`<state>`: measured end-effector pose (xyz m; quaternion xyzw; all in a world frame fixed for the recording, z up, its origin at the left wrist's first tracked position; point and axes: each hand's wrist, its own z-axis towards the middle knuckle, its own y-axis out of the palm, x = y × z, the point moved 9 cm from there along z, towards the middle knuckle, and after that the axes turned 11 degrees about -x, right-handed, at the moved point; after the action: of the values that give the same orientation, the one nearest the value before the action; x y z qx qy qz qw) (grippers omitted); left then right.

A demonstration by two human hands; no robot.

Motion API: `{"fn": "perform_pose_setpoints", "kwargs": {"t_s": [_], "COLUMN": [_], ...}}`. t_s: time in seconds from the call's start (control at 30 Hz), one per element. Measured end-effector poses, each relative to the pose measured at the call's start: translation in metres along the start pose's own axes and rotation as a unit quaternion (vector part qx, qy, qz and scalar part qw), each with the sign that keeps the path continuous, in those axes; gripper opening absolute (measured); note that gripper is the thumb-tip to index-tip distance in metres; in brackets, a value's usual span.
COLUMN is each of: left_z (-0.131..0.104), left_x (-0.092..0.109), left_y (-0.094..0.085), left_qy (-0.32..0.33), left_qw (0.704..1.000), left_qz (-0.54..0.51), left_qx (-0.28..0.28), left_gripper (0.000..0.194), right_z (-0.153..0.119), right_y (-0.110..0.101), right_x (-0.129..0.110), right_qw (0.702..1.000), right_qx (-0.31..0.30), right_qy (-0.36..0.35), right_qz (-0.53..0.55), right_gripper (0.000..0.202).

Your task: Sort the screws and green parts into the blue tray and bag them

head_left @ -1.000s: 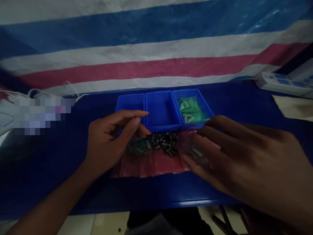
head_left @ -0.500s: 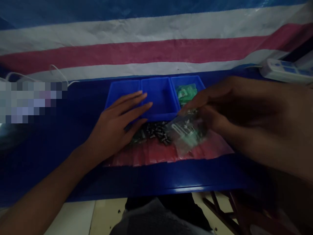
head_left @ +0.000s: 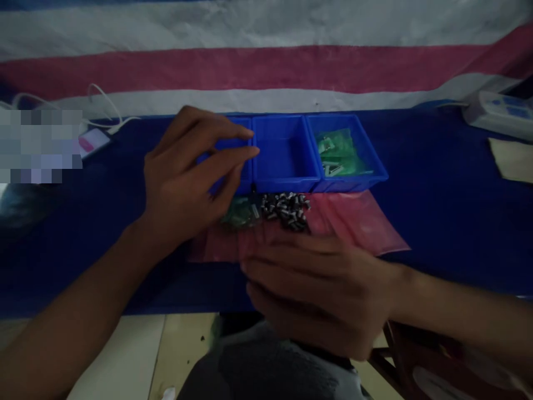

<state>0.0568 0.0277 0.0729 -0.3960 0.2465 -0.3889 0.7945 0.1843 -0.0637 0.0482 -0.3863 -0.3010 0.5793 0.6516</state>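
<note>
My left hand [head_left: 187,172] is raised in front of the left blue bin [head_left: 233,125], its fingers bent and apart with nothing visible between them. Low at the table's front edge is my right hand [head_left: 320,289], back up and slightly blurred, its fingers stretched out to the left; its palm side is hidden. Between the hands and the bins lies a pile of small dark metal pieces [head_left: 287,210] on pink plastic bags [head_left: 353,216]. Beside the pile is a greenish bag of parts [head_left: 241,213]. Green bags with metal parts [head_left: 341,153] lie in the right blue bin [head_left: 353,183].
The middle blue bin [head_left: 287,180] stands between the other two on the blue table [head_left: 437,194]. A white power strip [head_left: 499,111] sits at the back right, near a pale cloth or paper piece [head_left: 512,161]. White cables [head_left: 102,100] run at the back left.
My right hand has moved left and toward me, and the clear bag of metal parts it held is gone from it. My left hand has lifted. More shows in the right bin.
</note>
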Motion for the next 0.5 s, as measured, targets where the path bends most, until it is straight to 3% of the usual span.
{"fn": "perform_pose_setpoints", "kwargs": {"t_s": [0.1,0.17,0.3,0.4,0.5], "left_z": [-0.001,-0.002,-0.003,-0.002,-0.002], "left_x": [0.003,0.006,0.002,-0.008,-0.013], "left_y": [-0.005,-0.005,0.008,0.021,0.030], "left_qy": [0.009,0.024,0.032,0.016,0.016], "left_qw": [1.000,0.999,0.998,0.997,0.994], "left_qz": [0.017,0.026,0.050,0.066,0.055], "left_qx": [0.010,0.018,0.000,-0.044,-0.095], "left_gripper": [0.026,0.023,0.025,0.034,0.041], "right_z": [-0.002,-0.005,-0.010,-0.013,-0.023], "right_y": [0.020,0.024,0.000,-0.020,-0.043], "right_x": [-0.025,-0.021,-0.006,0.017,0.037], "right_qw": [0.992,0.992,0.996,0.998,0.987], "right_qx": [-0.046,-0.052,0.030,0.041,0.062], "right_qy": [-0.105,-0.094,-0.054,0.016,0.067], "right_qz": [-0.051,-0.059,-0.070,-0.053,-0.132], "right_gripper": [0.024,0.023,0.020,0.016,0.028]}}
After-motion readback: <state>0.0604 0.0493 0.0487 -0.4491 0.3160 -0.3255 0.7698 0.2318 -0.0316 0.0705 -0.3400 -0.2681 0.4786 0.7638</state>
